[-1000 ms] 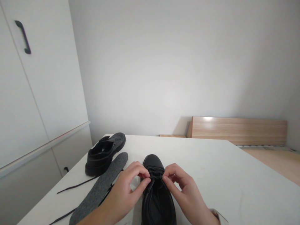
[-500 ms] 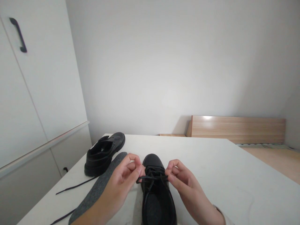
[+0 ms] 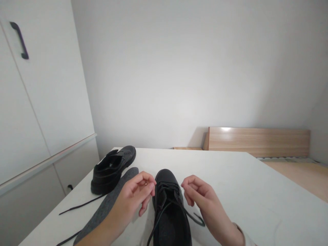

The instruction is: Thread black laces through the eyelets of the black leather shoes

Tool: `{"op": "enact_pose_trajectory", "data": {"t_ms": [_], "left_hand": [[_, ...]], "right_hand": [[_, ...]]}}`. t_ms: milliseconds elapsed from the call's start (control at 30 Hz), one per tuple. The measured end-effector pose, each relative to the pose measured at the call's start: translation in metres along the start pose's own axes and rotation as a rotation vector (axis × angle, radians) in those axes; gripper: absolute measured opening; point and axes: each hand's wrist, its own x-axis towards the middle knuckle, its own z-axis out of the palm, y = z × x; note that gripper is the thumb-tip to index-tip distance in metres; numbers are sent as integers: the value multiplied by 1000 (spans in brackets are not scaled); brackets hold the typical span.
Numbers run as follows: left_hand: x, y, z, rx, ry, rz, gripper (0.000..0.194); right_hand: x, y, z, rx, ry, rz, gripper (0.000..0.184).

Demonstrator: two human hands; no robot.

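Note:
A black lace-up shoe [image 3: 166,176] stands on the table, toe pointing away, its grey-lined opening towards me. Its black shoelace [image 3: 196,221] lies loose: one end trails down the left side of the opening, the other curls out past the right side. On the shoe's left, my left hand [image 3: 135,196] has thumb and forefinger pinched together beside the toe part, with no lace seen between them. My right hand [image 3: 202,196] hovers to the right of the shoe, fingertips likewise pressed together and nothing visible in them. Neither hand covers the laces.
A second black shoe [image 3: 112,171] lies at the table's far left. Beside it is a long grey felt insole [image 3: 102,212], with another black lace [image 3: 79,206] on the white table [image 3: 243,205]. A white cabinet [image 3: 46,85] stands left; a wooden headboard [image 3: 256,141] is at the back right.
Half a second ago both hands held lace loops stretched across the shoe. Now the loops are gone, the laces hang loose over the opening, and the hands stand slightly off it.

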Motion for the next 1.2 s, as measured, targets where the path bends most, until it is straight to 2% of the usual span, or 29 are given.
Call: {"op": "enact_pose_trajectory", "data": {"t_ms": [100,233,433,533,667,767,867,933,1033,1100,1200], "left_hand": [[2,-8,2,280,12,14,27],[1,-10,5,453,-42,12,18],[-3,-6,8,712,-19,236,14],[-7,-5,9,734,17,253,15],[-10,-3,12,561,26,165,15],[-7,-1,11,269,17,106,19],[-3,3,8,-56,58,60,26],[-2,5,7,-192,88,56,27],[-2,8,5,-239,107,54,24],[-3,8,5,-239,131,45,24],[-3,9,3,-243,166,47,27]], "right_hand": [[4,10,0,-191,-2,-4,42],[4,11,1,-370,-9,-38,33],[-4,1,8,-504,35,-120,30],[-6,1,10,-521,44,-137,31],[-6,4,10,-452,34,-168,32],[-5,3,7,-299,12,-146,34],[-4,-1,2,-126,31,-103,35],[-3,-3,0,-107,33,-110,32],[-1,0,-2,-252,0,-153,30],[0,6,-3,-341,-24,-130,29],[2,12,-4,-355,-36,-86,32]]}}
